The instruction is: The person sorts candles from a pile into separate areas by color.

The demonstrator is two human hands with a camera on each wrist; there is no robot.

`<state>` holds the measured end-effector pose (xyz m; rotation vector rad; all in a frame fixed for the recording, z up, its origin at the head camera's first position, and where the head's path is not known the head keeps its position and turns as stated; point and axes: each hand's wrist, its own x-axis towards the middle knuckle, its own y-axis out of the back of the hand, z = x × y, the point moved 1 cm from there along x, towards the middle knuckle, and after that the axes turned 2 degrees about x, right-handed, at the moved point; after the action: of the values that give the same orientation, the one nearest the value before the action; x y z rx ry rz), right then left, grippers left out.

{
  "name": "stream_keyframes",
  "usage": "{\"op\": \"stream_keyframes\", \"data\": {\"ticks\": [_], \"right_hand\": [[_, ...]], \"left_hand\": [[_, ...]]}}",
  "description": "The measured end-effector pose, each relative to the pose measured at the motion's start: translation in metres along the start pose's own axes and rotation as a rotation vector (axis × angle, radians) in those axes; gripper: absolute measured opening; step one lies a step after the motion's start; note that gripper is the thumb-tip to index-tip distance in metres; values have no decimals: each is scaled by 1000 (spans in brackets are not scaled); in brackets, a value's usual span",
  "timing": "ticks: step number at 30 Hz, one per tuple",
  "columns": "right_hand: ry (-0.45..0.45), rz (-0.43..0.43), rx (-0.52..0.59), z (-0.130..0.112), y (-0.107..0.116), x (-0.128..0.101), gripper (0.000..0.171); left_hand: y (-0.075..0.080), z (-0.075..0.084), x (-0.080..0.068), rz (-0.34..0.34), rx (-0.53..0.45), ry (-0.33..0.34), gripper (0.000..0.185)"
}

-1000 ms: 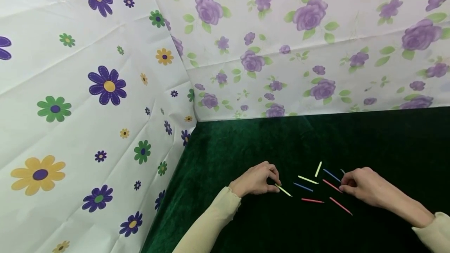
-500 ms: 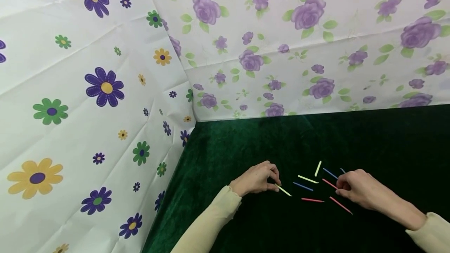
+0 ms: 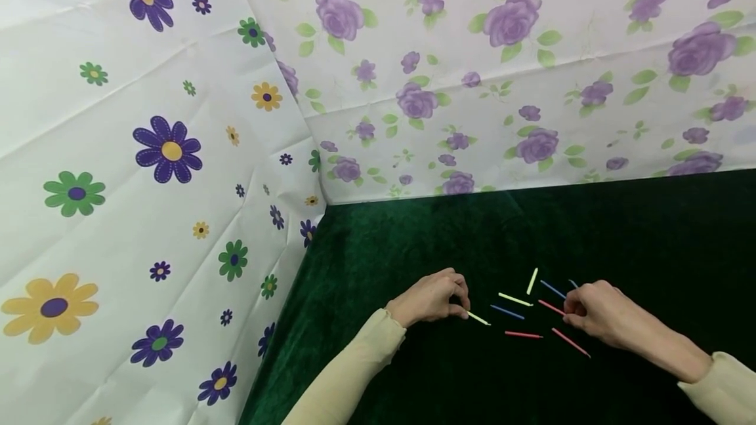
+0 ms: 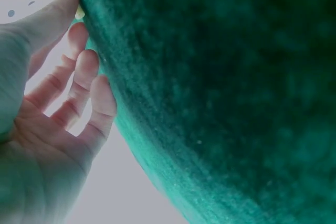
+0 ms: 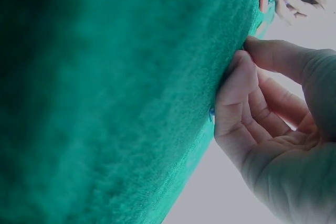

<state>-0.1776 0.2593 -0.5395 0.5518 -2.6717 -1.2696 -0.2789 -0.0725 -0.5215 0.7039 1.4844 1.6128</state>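
My left hand (image 3: 432,296) pinches the near end of a thin yellow candle (image 3: 480,319) between thumb and finger. In the left wrist view, only a bit of yellow candle (image 4: 80,13) shows past the thumb; the other fingers are loosely bent. My right hand (image 3: 611,315) has its thumb and index finger together, low over the cloth, at the right end of a red candle (image 3: 550,307). Its fingertips hide that end. A blue candle (image 3: 552,288) runs up to the same fingers, and another blue candle (image 3: 573,283) is mostly hidden behind the hand.
Between the hands, on dark green velvet cloth (image 3: 425,372), lie two yellow candles (image 3: 515,299), a blue candle (image 3: 506,311) and two red candles (image 3: 524,334). White flowered sheets (image 3: 378,149) stand at the back and along the left.
My right hand has shifted left along the red candle, covering more of its end. My left hand stays in place, and its yellow candle now lies at a flatter angle with less showing. The head view has turned slightly.
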Motion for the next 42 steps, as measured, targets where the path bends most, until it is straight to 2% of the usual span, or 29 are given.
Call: {"op": "stream_keyframes", "data": {"ticks": [5, 7, 12, 20, 28, 42], "right_hand": [[18, -8, 13, 2, 2, 0, 5], [19, -14, 16, 2, 2, 0, 5], [8, -22, 25, 2, 2, 0, 5], [-22, -33, 49, 2, 4, 0, 7], [8, -14, 68, 3, 1, -1, 5], [12, 3, 76, 1, -1, -3, 7]], "left_hand": [[0, 0, 3, 6, 34, -41, 8], [0, 0, 4, 3, 24, -39, 8], [4, -1, 8, 14, -36, 14, 8], [12, -5, 21, 57, -65, 92, 7], [16, -20, 48, 126, -106, 135, 11], [22, -37, 101, 187, -140, 239, 15]]}}
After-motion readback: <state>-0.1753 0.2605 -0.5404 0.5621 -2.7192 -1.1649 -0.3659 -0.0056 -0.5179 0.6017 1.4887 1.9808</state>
